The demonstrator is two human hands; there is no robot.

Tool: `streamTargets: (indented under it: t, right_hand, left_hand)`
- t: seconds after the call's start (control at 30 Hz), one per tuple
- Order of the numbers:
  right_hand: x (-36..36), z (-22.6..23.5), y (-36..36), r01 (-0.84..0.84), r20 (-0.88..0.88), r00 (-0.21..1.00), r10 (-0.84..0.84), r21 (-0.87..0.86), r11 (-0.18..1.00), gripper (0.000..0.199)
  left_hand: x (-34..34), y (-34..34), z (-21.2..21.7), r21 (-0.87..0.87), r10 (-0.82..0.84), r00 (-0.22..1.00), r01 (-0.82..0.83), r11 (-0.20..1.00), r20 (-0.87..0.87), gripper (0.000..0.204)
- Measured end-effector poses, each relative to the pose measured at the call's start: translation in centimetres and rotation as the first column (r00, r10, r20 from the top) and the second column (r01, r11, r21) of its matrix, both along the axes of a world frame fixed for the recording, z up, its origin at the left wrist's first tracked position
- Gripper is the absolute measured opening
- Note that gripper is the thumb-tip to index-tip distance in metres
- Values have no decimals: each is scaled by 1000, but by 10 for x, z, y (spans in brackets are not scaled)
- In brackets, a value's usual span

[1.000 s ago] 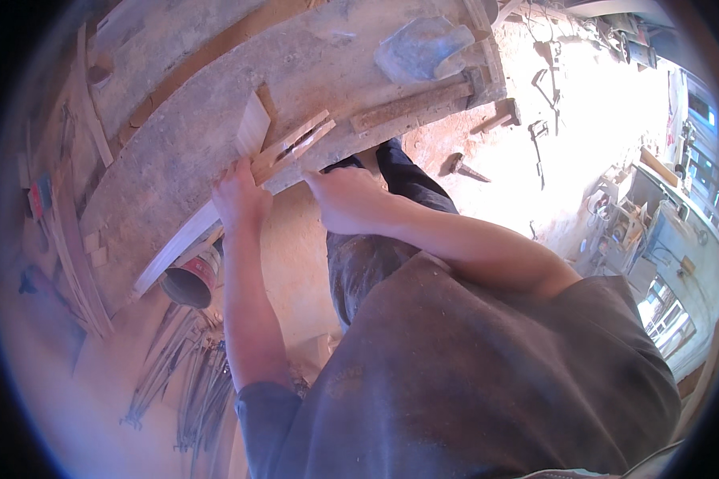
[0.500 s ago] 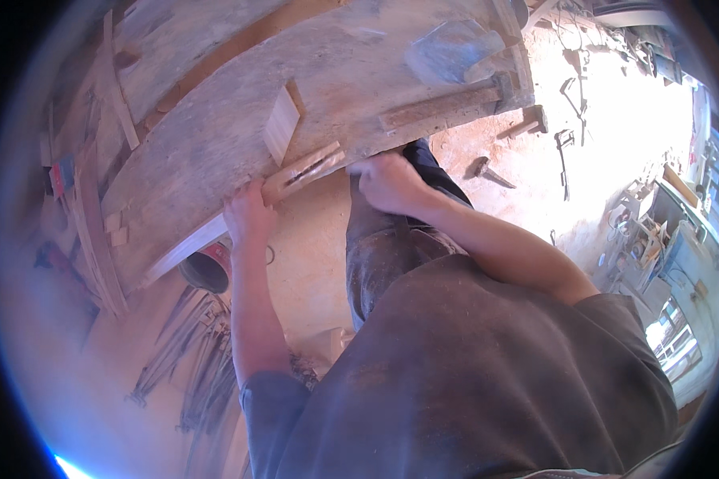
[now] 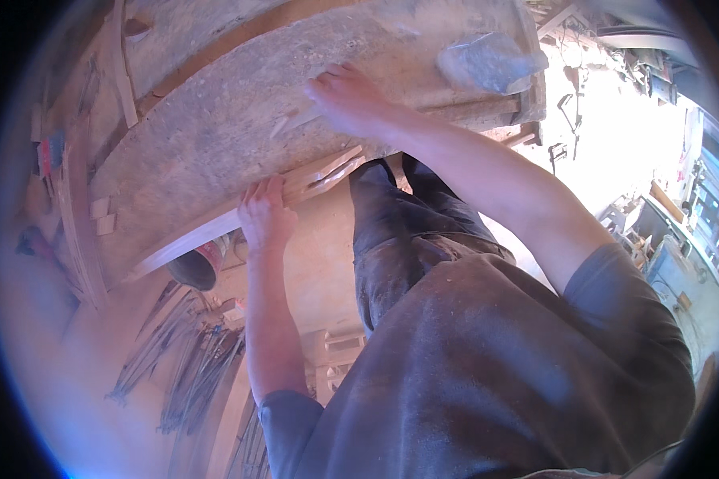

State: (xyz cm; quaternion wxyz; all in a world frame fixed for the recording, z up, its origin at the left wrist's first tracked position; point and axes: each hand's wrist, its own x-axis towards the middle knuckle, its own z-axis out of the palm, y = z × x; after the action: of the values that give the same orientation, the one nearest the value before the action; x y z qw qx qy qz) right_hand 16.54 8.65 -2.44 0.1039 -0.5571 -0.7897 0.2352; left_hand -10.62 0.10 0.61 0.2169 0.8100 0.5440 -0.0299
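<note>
A long pale wooden strip (image 3: 192, 242) lies along the near edge of the workbench (image 3: 216, 152). My left hand (image 3: 265, 217) is closed over it, fingers on top and thumb toward me. To the right of that hand, the wood (image 3: 319, 174) has a slot or split in its upper face. My right hand (image 3: 347, 100) is over the benchtop with its fingers bent, smeared by motion. Right by it is a small pale wooden board (image 3: 295, 120), partly hidden under the hand and wrist; whether the fingers grip it cannot be seen.
A clear plastic bag (image 3: 491, 64) lies at the bench's far right. Beneath the bench edge is a dark bucket (image 3: 198, 267). Several metal rods or clamps (image 3: 192, 375) lie at lower left. Wooden boards (image 3: 80, 207) stand at left. Cluttered shelving (image 3: 679, 263) is at right.
My right hand has left the bench's near edge and moved up and left over the benchtop, to the small board. My left hand stays on the strip. The view has shifted slightly.
</note>
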Motion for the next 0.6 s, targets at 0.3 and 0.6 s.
streamTargets:
  t: [0.3,0.6]
  right_hand:
    - [53,41,-99,521,-384,711,-589,-274,808,24]
    - [55,2,-111,271,-402,898,-176,191,944,24]
  left_hand:
    - [35,36,11,-74,-50,997,45,996,-67,37]
    - [36,38,5,-49,-131,990,129,990,-43,33]
